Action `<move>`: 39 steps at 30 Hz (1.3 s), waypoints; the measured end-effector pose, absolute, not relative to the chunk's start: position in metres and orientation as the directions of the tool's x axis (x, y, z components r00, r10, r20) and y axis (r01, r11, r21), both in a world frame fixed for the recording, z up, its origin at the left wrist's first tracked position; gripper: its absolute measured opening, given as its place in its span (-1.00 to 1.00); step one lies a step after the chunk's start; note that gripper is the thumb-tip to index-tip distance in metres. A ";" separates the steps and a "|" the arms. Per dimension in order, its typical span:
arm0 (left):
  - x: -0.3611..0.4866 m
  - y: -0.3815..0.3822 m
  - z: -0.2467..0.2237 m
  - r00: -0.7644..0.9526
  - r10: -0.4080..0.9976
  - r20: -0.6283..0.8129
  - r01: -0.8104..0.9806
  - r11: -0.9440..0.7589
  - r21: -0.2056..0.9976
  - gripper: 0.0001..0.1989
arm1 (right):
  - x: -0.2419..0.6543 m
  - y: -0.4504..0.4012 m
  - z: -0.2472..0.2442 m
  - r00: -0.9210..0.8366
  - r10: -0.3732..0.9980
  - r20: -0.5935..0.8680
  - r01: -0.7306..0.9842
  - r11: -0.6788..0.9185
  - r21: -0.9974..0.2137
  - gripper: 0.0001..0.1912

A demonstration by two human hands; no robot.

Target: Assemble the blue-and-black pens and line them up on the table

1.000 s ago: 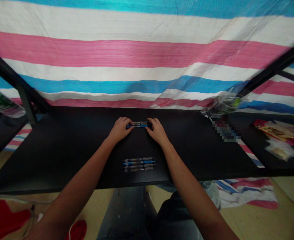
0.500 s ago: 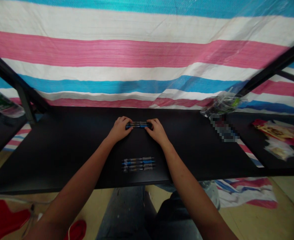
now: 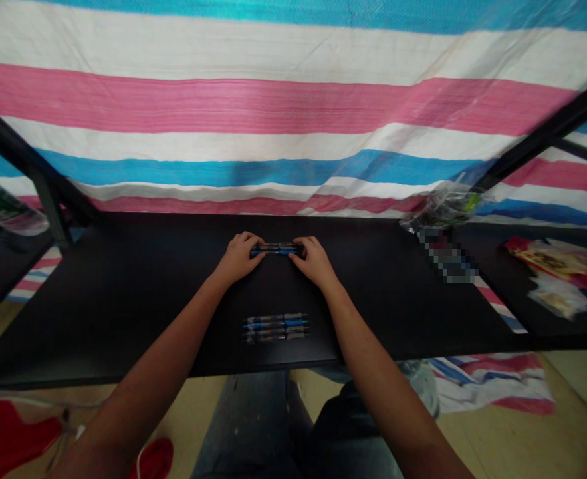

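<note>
Pens lie bunched side by side at the middle of the black table, toward its far side, with one hand at each end. At their left end, the left hand has thumb on the near side and fingers on the far side, closed narrowly around the tips; the right hand mirrors it at the right end. Gripping both ends this way probably lines the barrels up and stops them rolling apart. How many are in the bunch I cannot tell, since the fingers cover the ends.

Their long axis runs left to right, roughly parallel to the table's near edge. The thicker grip parts sit toward the right, so the writing ends seem to point right, though the right hand hides them.

Nearer the body, between the forearms, a row of four pens lies untouched along the same direction, grips also to the right; that matching order looks deliberate, each barrel beside its neighbour.
</note>
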State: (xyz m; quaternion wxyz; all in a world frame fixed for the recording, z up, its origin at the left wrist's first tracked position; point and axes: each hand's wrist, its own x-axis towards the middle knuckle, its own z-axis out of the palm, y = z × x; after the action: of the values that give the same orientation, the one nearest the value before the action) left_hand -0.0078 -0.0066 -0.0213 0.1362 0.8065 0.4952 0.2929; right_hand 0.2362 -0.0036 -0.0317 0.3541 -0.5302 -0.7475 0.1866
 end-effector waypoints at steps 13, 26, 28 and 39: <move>-0.006 -0.006 -0.022 0.336 0.889 0.311 0.738 -0.453 0.500 -0.79 | 0.233 -0.003 -0.030 -0.162 0.932 0.325 0.680 0.344 -0.648 -0.67; -0.008 -0.005 -0.024 0.340 0.886 0.314 0.734 -0.459 0.501 -0.76 | 0.241 -0.009 -0.018 -0.128 0.955 0.266 0.630 0.286 -0.722 -0.75; -0.009 -0.005 -0.024 0.342 0.888 0.307 0.731 -0.457 0.507 -0.76 | 0.245 -0.019 -0.007 -0.212 0.954 0.211 0.629 0.299 -0.718 -0.81; -0.007 -0.004 -0.026 0.318 0.886 0.336 0.710 -0.458 0.536 -0.61 | 0.250 -0.110 0.015 -0.578 0.808 -0.113 0.643 0.365 -0.674 -0.89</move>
State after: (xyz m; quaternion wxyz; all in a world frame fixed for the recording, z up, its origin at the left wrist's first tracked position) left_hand -0.0074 -0.0043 -0.0256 0.1463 0.7985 0.4998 0.3022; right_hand 0.2497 -0.1104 0.0152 0.1194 -0.4437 -0.8175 0.3473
